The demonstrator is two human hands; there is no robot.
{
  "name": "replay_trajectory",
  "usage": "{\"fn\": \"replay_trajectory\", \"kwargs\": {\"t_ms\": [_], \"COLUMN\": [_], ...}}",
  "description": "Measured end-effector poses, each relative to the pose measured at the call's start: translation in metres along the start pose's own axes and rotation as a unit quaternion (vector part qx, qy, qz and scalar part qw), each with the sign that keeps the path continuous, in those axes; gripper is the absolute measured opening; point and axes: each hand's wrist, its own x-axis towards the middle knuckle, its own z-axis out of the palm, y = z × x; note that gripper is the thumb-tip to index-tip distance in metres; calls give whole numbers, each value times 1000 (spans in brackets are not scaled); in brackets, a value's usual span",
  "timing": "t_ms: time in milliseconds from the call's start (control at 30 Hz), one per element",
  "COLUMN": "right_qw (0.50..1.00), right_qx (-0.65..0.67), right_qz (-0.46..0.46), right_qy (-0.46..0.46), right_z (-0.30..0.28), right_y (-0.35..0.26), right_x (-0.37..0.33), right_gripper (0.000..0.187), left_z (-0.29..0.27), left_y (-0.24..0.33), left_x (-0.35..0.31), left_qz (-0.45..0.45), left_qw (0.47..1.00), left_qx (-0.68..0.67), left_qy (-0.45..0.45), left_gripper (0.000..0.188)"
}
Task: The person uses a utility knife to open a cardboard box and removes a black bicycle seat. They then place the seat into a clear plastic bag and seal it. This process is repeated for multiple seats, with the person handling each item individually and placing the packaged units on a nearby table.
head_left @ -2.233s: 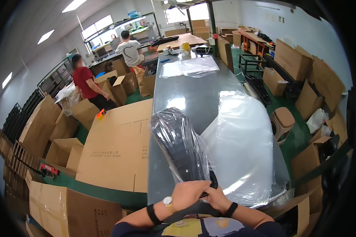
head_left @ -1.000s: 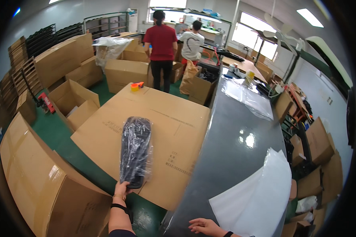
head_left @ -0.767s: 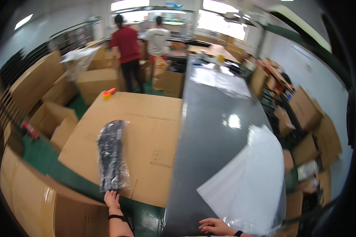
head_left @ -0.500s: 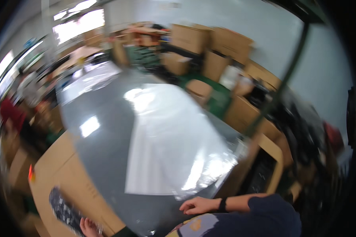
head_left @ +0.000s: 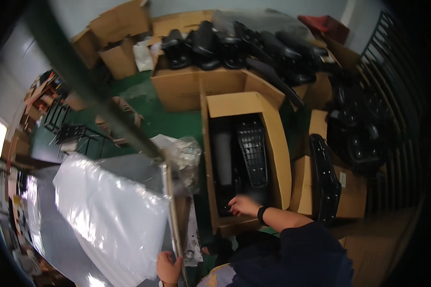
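Note:
My right hand [head_left: 244, 205], a black band at its wrist, reaches into the near end of an open cardboard box [head_left: 282, 158]. Its fingers are slightly bent and apart, with nothing visible in them. Inside the box lie a long black part with a ribbed, grid-like underside [head_left: 253, 150], seat-like in shape, and a smooth dark grey part [head_left: 222, 158]. My left hand [head_left: 168, 268] rests with loose fingers at the edge of the grey table [head_left: 105, 165], thumb apart, beside a stack of clear plastic bags [head_left: 115, 210].
Several black seat-like parts [head_left: 203, 45] lie on a carton [head_left: 177, 88] behind the box. Another leans upright [head_left: 324, 177] at its right. A green post [head_left: 96, 91] rises by the table corner. Crumpled plastic [head_left: 184, 155] hangs there; a stool [head_left: 72, 136] stands far left.
The view has swung right, from the table to the boxes. My left hand has left the plastic-wrapped black part and is at the table edge. My right hand has moved from beside the table into the box.

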Motion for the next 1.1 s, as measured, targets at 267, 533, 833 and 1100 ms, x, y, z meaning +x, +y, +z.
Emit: {"fn": "replay_trajectory", "kwargs": {"t_ms": [267, 533, 833, 1100], "right_qw": [865, 793, 763, 759], "right_qx": [288, 451, 620, 617], "right_qz": [226, 171, -8, -93], "right_qy": [342, 373, 182, 186], "right_z": [-151, -174, -177, -178], "right_y": [137, 222, 164, 67], "right_x": [97, 182, 174, 107], "right_gripper": [42, 53, 29, 27], "left_z": [28, 15, 16, 23], "left_y": [2, 28, 59, 19], "left_x": [14, 38, 46, 34], "left_qz": [-110, -184, -210, -197], "left_qw": [971, 957, 948, 960], "left_qx": [205, 157, 120, 89], "left_qy": [-57, -159, -204, -178], "left_gripper": [58, 67, 80, 80]}}
